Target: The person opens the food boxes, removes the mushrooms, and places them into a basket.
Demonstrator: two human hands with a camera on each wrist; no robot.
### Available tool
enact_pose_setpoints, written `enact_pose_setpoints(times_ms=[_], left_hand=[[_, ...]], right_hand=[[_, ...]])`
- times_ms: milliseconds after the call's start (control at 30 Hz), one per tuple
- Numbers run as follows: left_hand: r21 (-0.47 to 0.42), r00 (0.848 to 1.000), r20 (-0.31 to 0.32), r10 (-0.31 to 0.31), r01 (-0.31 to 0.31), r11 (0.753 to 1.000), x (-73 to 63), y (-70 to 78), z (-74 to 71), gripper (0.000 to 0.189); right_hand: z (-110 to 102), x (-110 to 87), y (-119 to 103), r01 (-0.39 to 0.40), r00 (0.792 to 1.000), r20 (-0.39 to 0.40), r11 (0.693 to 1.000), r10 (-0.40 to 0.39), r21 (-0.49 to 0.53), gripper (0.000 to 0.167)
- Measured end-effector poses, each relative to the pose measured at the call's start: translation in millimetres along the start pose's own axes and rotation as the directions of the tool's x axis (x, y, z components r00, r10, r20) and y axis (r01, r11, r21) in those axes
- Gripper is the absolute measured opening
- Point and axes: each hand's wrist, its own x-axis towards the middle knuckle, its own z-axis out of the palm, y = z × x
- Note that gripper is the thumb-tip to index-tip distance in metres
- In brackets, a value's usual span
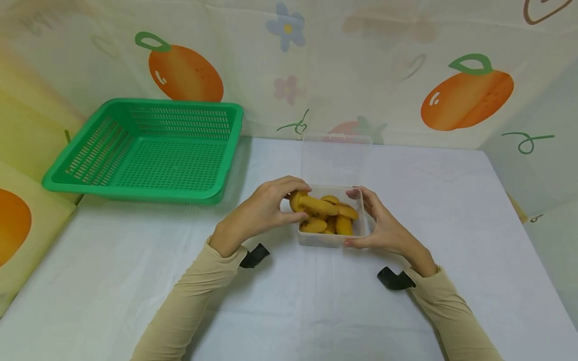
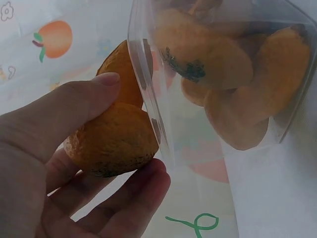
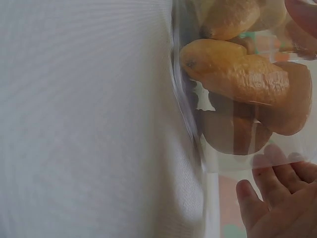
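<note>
Looking forward and down from above, the head view takes in the worktop [image 1: 325,301], with the clear box [image 1: 316,241] at mid-frame; each wrist view faces that shared box from close by, at upper right, past the left hand [image 1: 266,205] or right hand [image 1: 384,228]

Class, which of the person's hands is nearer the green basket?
Left. The left hand, right of the green basket, pinches a yellow mushroom; the right hand lies farther right, gripping the clear box by its right side.

No legible txt or nos.; faint lettering [image 1: 44,19] on backdrop [image 1: 253,65] too blurry.
</note>
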Motion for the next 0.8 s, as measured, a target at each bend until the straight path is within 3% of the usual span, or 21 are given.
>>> enact_pose_setpoints(times_ms=[167,333,600,800], left_hand=[[-0.008,1.0,0.002,-0.001,0.001,1.0,0.7,-0.6,-0.5,0.045],[-0.016,1.0,-0.013,0.012,-0.012,1.0,0.9,-1.2,0.0,0.033],[-0.049,0.995,-0.082,0.061,-0.066,0.997,-2.5,-4.0,-1.5,0.03],[-0.03,0.988,-0.145,0.05,-0.055,0.998,-6.5,-6.2,-8.3,0.032]], right_hand=[[-0.7,0.2,-0.2,-0.01,1.0,-0.003,1.0,0.01,-0.001,0.108],[-1.2,0.6,-0.6,-0.01,1.0,0.0,1.0,0.01,-0.004,0.109],[-0.9,0.6,-0.5,-0.022,1.0,0.009,1.0,0.022,0.005,0.108],[-0.5,0.2,-0.1,-0.013,1.0,0.016,1.0,0.012,0.005,0.108]])
